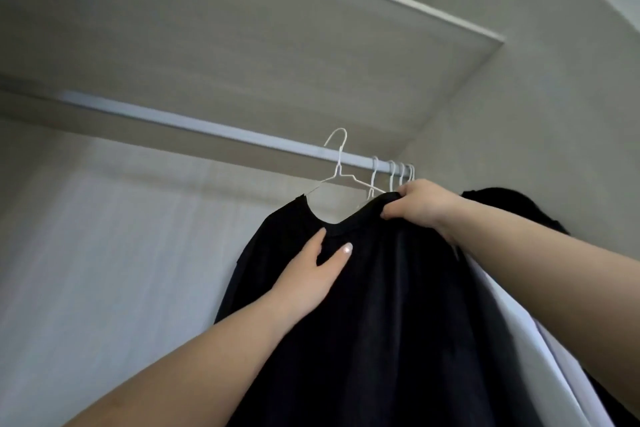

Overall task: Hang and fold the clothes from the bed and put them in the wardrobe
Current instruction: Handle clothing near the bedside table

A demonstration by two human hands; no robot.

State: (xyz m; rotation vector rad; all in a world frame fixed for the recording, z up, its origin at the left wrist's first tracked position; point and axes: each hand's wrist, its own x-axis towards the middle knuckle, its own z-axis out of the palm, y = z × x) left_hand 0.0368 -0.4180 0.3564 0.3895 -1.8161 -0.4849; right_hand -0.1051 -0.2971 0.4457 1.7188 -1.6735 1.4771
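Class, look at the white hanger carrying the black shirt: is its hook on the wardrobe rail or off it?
Off. The hanger's hook stands in front of and above the rail, not looped over it, unlike the hooks beside it.

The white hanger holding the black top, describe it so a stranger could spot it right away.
Follow the white rail under the wardrobe shelf toward its right end. The hanger carries the black top, and its hook rises above the rail, while its neighbours' hooks sit bunched on the rail.

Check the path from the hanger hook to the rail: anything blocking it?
Nothing visible does. The white hanger carrying the black garment has its hook up at the rail, with bare rail to its left. The hung hangers crowd only the right side.
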